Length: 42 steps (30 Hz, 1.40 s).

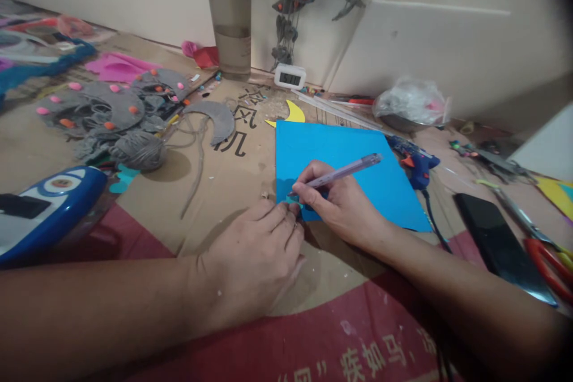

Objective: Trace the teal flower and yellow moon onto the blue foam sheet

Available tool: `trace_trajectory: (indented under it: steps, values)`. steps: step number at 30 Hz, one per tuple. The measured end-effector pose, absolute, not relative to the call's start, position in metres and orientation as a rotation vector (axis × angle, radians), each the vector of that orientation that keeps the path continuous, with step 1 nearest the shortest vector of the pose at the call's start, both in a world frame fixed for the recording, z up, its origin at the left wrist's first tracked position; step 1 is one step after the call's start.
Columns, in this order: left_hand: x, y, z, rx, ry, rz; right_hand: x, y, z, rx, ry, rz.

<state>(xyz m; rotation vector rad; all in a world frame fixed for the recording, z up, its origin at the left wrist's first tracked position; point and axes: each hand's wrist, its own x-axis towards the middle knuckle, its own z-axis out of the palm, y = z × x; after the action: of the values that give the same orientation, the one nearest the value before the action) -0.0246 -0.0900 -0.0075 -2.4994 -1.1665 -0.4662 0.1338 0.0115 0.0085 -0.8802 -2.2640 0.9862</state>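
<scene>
A sheet of blue paper (344, 149) lies on the cardboard in front of me. A small teal cut-out (292, 198) rests at its near left corner, mostly hidden by fingers. My left hand (257, 245) lies palm down, fingers together and bent, with its fingertips pressing the cut-out against the sheet. My right hand (342, 200) is closed around a pale purple pen (344, 169), whose tip points down at the edge of the cut-out. The side of the right hand rests on the blue paper.
A yellow crescent (295, 112) and a grey crescent (213, 119) lie beyond the sheet. On the right are a glue gun (418, 164), a phone (501, 245) and red-handled scissors (548, 262). Grey yarn (138, 150), a water bottle (230, 24) and a small clock (289, 77) stand around.
</scene>
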Motion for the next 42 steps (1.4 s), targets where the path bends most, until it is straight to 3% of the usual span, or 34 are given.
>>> trace_trajectory:
  steps: [42]
  values:
    - [-0.0262, -0.0901, -0.0112, -2.477, -1.099, -0.463, 0.1270, 0.0120, 0.0052, -0.948, -2.338, 0.809]
